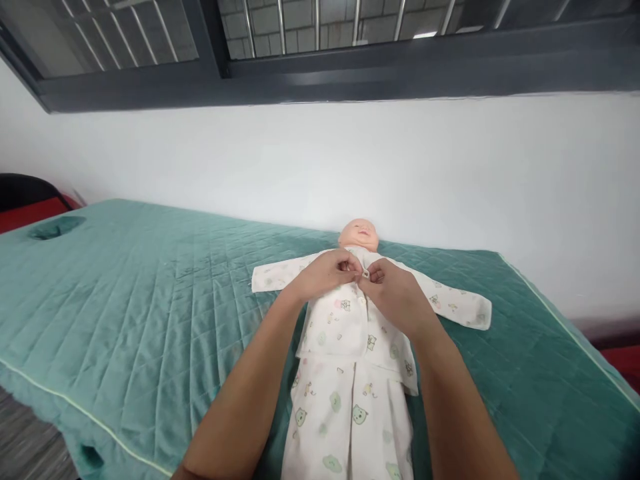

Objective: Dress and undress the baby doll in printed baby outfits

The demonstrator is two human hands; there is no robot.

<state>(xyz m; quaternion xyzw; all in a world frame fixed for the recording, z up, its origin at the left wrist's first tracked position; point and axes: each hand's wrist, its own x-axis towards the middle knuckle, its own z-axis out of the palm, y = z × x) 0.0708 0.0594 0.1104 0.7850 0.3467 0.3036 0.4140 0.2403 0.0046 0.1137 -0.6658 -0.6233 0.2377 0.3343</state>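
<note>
A baby doll (359, 235) lies on its back, dressed in a white printed long-sleeved shirt (333, 327) and matching trousers (325, 417). Its sleeves stretch out to both sides. At the upper chest, my left hand (327, 272) pinches one edge of the shirt's front opening. Close beside it, my right hand (395, 293) pinches the other edge. A small pale button or loop (366, 273) shows between the fingertips; which of the two I cannot tell. Lower down, the shirt's front edges lie close together. The fingers partly hide the cloth they grip.
Under the doll is a bed with a quilted green cover (150, 300), which has a hole (57, 227) at the far left. A white wall (250, 160) rises behind, below a dark window frame (350, 80). Something red and black (30, 203) stands at the left edge.
</note>
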